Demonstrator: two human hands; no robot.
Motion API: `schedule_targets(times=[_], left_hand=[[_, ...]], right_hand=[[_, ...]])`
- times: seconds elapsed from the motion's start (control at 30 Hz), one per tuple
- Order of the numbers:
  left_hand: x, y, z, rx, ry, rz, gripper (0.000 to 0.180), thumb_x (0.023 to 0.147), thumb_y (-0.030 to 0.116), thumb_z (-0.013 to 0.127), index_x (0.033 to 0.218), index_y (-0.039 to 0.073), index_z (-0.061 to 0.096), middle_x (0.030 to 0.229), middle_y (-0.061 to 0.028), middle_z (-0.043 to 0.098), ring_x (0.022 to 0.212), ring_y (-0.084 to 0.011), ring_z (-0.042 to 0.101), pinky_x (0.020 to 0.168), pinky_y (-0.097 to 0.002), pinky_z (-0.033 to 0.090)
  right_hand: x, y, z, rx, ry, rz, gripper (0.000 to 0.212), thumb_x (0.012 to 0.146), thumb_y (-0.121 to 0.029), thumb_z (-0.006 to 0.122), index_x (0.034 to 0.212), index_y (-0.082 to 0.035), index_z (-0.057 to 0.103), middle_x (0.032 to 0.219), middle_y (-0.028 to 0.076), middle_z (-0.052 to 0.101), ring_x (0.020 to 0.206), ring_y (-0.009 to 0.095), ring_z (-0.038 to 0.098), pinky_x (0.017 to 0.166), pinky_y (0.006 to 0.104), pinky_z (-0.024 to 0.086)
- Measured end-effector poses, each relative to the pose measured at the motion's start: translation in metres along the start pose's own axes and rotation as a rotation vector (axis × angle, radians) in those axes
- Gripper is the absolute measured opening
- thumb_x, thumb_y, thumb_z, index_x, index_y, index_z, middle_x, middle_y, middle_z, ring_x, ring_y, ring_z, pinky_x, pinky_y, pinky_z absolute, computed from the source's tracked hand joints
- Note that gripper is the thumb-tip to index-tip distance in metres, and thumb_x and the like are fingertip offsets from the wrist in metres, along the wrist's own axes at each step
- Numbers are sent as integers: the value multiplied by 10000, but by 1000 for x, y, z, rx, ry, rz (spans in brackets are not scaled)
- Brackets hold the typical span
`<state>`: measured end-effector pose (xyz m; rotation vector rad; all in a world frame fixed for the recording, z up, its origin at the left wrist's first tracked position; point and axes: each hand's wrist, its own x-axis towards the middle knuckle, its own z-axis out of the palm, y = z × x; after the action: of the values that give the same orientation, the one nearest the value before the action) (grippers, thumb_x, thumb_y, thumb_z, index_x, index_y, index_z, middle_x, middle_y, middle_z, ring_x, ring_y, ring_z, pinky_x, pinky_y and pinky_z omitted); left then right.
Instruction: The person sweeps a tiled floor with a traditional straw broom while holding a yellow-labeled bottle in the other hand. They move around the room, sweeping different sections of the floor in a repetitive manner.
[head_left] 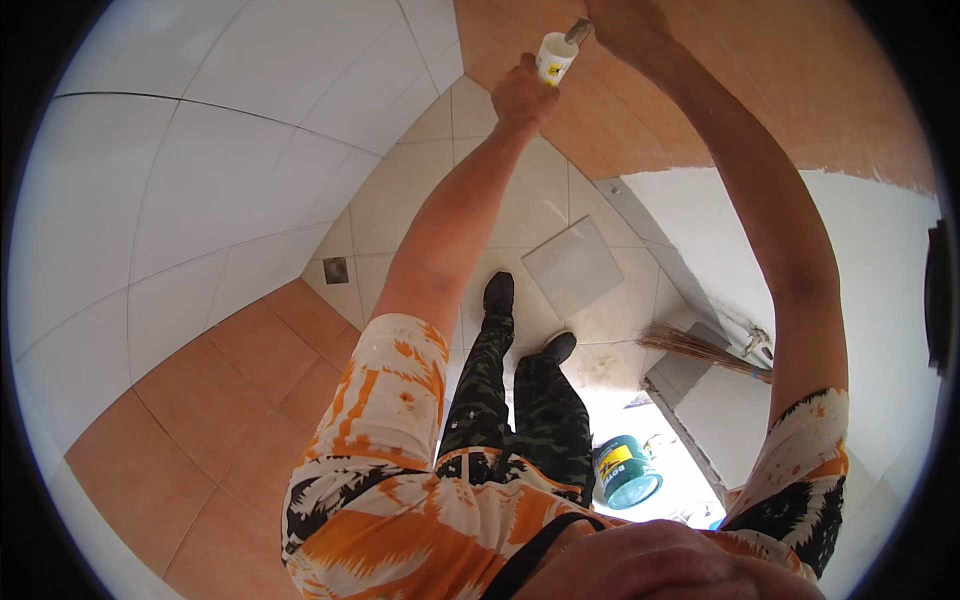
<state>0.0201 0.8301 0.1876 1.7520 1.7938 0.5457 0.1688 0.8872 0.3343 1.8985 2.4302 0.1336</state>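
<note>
My left hand (pixel 525 97) is closed round a small white plastic cup (pixel 550 68) with a yellow mark on its side, held up at the far end of my reach. At the cup's mouth is the metal blade of a putty knife (pixel 577 31). Its handle is hidden in my closed right hand (pixel 632 28), partly cut off by the upper edge. Both hands are in front of an orange-brown tiled wall (pixel 790 80). What the cup contains cannot be made out.
Near my feet, a loose grey tile (pixel 573 266) lies on the beige tiled floor (pixel 415 190). A square drain (pixel 335 270) is at left. On the right are a straw broom (pixel 690 347) and a dark green bucket (pixel 628 475). White tiled wall (pixel 230 130) rises at left.
</note>
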Motion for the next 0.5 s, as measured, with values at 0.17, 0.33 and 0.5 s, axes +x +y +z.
schedule_targets(times=[0.17,0.33,0.5], left_hand=[[-2,-10,-1,-3,-6,-14,475,811,232,792,1210,78,584,1075,-158,764,1005,-356,751,838,-489,601],[-6,-15,0,3,-19,-8,461,815,225,780,1210,87,587,1096,-148,763,1022,-349,748,843,-486,599],[-8,-19,-1,14,-51,-62,461,814,219,783,1214,101,587,1105,-147,761,1044,-349,743,854,-491,594]], right_hand=[[-6,-9,-2,-79,57,41,213,915,-129,622,993,-6,777,1055,227,753,1041,384,732,907,499,578],[-1,-10,-10,-55,50,-37,249,912,-171,649,1039,-3,783,1078,204,755,1024,378,733,898,493,579],[2,-21,-24,-168,-88,18,251,932,-179,651,1054,-5,785,1094,197,757,1020,368,734,898,480,579]])
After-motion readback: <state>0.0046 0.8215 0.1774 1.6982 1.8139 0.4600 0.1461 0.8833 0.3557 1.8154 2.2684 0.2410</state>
